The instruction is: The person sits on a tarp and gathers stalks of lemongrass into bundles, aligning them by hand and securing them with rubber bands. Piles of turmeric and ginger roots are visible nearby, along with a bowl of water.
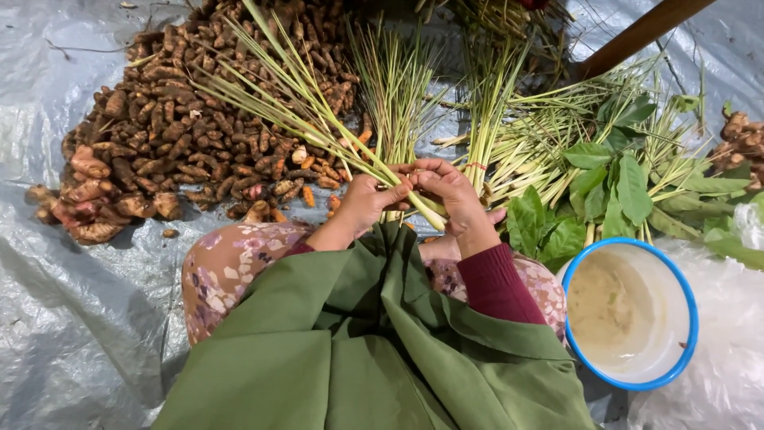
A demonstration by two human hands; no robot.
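Both hands, left hand and right hand, clamped on a lemongrass bundle, mid-bundling I'd say; next move needs a tie around the base.

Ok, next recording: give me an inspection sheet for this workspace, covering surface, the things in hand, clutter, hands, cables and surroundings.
Surface: grey plastic sheet spread on the ground, wrinkled.
Things in hand: lemongrass stalks, held as a bunch at the base ends, tops fanning up and left.
Clutter: root pile, brown with orange cut ends; lemongrass bundles; green leaves; white bowl with blue rim, pale residue inside; more roots at the right edge.
Hands: left hand and right hand both closed on the stalks, fingers meeting.
Cables: nothing seen.
Surroundings: brown pole at top right; green cloth over the person's lap.
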